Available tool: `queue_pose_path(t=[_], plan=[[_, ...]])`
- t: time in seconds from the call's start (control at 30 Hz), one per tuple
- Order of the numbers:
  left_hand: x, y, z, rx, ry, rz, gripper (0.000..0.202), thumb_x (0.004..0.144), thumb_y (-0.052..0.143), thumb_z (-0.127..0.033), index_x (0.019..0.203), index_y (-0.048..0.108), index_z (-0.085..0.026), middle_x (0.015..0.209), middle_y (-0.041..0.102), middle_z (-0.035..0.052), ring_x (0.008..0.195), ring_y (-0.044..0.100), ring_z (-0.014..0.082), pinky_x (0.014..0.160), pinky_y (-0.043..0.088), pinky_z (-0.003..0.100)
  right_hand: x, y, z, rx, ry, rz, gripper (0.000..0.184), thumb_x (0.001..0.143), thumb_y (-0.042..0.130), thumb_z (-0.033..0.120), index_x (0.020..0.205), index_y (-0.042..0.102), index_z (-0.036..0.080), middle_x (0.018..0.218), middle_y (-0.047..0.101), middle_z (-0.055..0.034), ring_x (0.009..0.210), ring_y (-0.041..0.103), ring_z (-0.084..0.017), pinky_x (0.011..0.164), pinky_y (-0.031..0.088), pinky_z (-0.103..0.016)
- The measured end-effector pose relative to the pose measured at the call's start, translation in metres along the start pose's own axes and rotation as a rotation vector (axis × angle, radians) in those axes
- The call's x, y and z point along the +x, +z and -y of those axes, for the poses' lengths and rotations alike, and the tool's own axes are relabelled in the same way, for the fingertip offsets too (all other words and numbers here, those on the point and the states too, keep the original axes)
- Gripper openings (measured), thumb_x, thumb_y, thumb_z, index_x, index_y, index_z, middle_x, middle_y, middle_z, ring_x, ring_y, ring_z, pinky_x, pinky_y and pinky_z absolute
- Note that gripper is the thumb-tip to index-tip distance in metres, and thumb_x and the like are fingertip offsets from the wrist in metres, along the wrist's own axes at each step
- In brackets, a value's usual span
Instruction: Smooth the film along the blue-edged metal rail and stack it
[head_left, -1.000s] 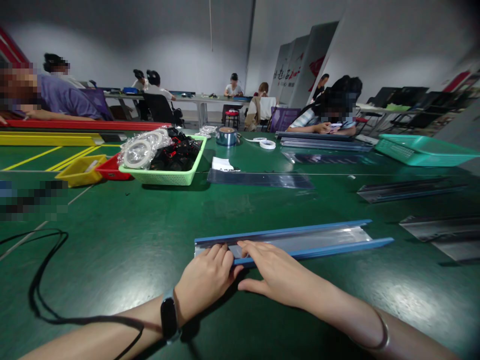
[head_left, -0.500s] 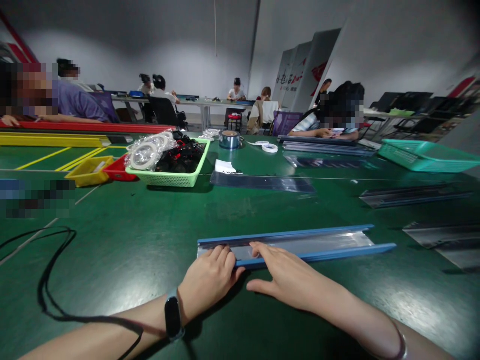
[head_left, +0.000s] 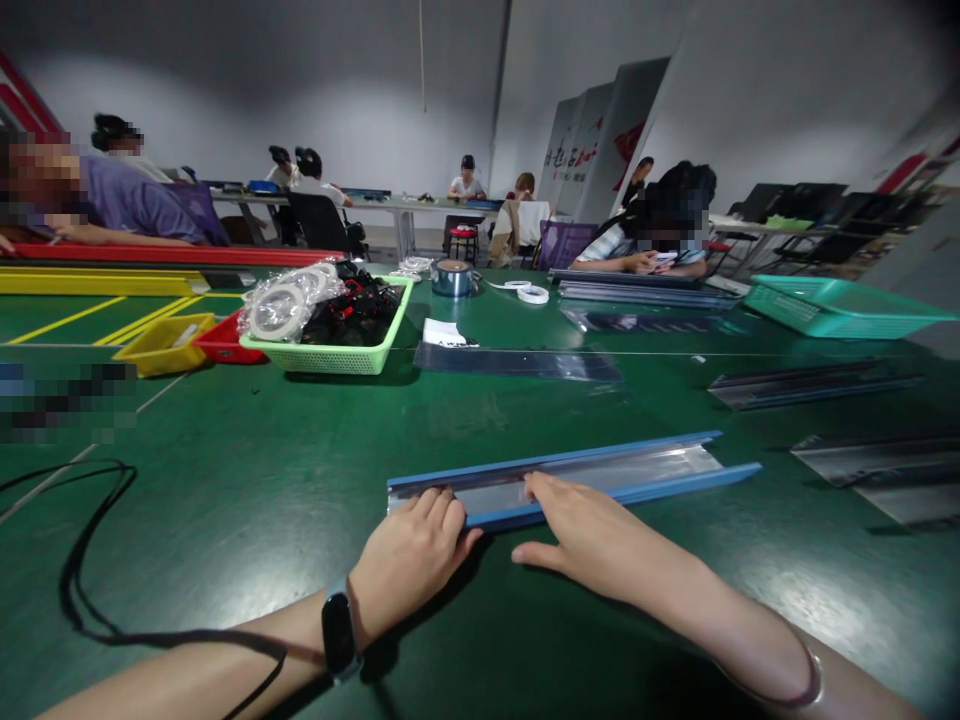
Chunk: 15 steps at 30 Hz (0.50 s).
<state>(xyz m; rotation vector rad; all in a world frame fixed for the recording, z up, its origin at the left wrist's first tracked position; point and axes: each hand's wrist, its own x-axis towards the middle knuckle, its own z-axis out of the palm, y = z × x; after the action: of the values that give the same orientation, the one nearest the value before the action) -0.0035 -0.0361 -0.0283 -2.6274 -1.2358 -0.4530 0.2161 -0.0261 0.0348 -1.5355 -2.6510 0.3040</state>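
Note:
A long blue-edged channel [head_left: 705, 480] lies across the green table in front of me, its inner floor shiny like clear film. At its left end, my left hand [head_left: 412, 540] is closed over the near wall, fingers inside and thumb outside. My right hand [head_left: 592, 530] rests over the same wall near the middle. Its fingers reach into the channel, while the thumb sticks out apart on the near side. The fingertips of both hands are partly hidden. A flat clear plastic strip [head_left: 517, 363] lies beyond the channel.
Behind stand a green basket [head_left: 337, 358] of black parts and bagged rings, a yellow tray [head_left: 154, 350] and a tape roll [head_left: 452, 280]. More channels [head_left: 817, 385] lie at the right, near a teal basket [head_left: 832, 310]. A black cable [head_left: 75, 560] loops at left. Co-workers sit beyond.
The channel's right end has swung slightly away from me. My right hand has slid a little to the right along the near wall; my left hand keeps its hold.

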Motion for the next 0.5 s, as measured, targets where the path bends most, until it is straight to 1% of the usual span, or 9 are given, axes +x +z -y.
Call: queue_pose_path(t=[0.03,0.1,0.17,0.23,0.37,0.5], plan=[[0.0,0.0,0.0,-0.002,-0.001,-0.003,0.022,0.092,0.042,-0.034,0.091,0.052,-0.014,0.091,0.061,0.0101,0.083,0.058,0.0232,0.069,0.051,0.037,0.002,0.002,0.0,0.002,-0.046,-0.009,0.053,0.073,0.069,0.043,0.112,0.056,0.01,0.11,0.062,-0.0189,0.101,0.06,-0.033,0.084,0.047,-0.042],[0.0,0.001,0.0,-0.006,-0.004,-0.003,0.021,0.092,0.042,-0.033,0.09,0.052,-0.014,0.09,0.061,0.0095,0.082,0.058,0.0231,0.068,0.051,0.038,0.006,0.005,0.002,0.024,-0.12,-0.003,0.046,0.075,0.067,0.044,0.108,0.057,0.013,0.105,0.065,-0.0142,0.095,0.062,-0.029,0.08,0.048,-0.038],[0.0,0.002,0.0,-0.006,-0.006,0.0,0.022,0.092,0.042,-0.033,0.089,0.052,-0.015,0.089,0.061,0.0093,0.081,0.058,0.0229,0.067,0.051,0.037,0.01,0.008,0.005,0.01,-0.144,-0.002,0.038,0.077,0.066,0.042,0.102,0.058,0.015,0.098,0.067,-0.0111,0.088,0.064,-0.026,0.075,0.049,-0.035],[0.0,0.004,0.001,0.003,-0.006,-0.007,0.023,0.092,0.042,-0.034,0.09,0.053,-0.014,0.09,0.061,0.0101,0.082,0.059,0.0229,0.067,0.051,0.037,0.012,0.013,0.008,-0.064,-0.131,-0.037,0.035,0.076,0.068,0.04,0.098,0.058,0.014,0.095,0.067,-0.0113,0.085,0.064,-0.026,0.072,0.049,-0.034],[0.0,0.004,0.001,0.023,0.013,-0.023,0.026,0.092,0.042,-0.036,0.092,0.053,-0.013,0.093,0.062,0.0114,0.084,0.059,0.0232,0.069,0.051,0.037,0.012,0.022,0.01,-0.24,-0.063,-0.144,0.035,0.074,0.07,0.039,0.092,0.06,0.011,0.089,0.066,-0.014,0.084,0.063,-0.029,0.074,0.049,-0.039],[0.001,0.001,0.001,0.023,0.033,-0.014,0.024,0.092,0.042,-0.033,0.093,0.054,-0.012,0.093,0.061,0.0109,0.086,0.058,0.0237,0.071,0.052,0.037,0.009,0.024,0.01,-0.319,0.045,-0.164,0.039,0.072,0.071,0.041,0.088,0.063,0.007,0.082,0.066,-0.0169,0.079,0.064,-0.03,0.071,0.051,-0.04]])
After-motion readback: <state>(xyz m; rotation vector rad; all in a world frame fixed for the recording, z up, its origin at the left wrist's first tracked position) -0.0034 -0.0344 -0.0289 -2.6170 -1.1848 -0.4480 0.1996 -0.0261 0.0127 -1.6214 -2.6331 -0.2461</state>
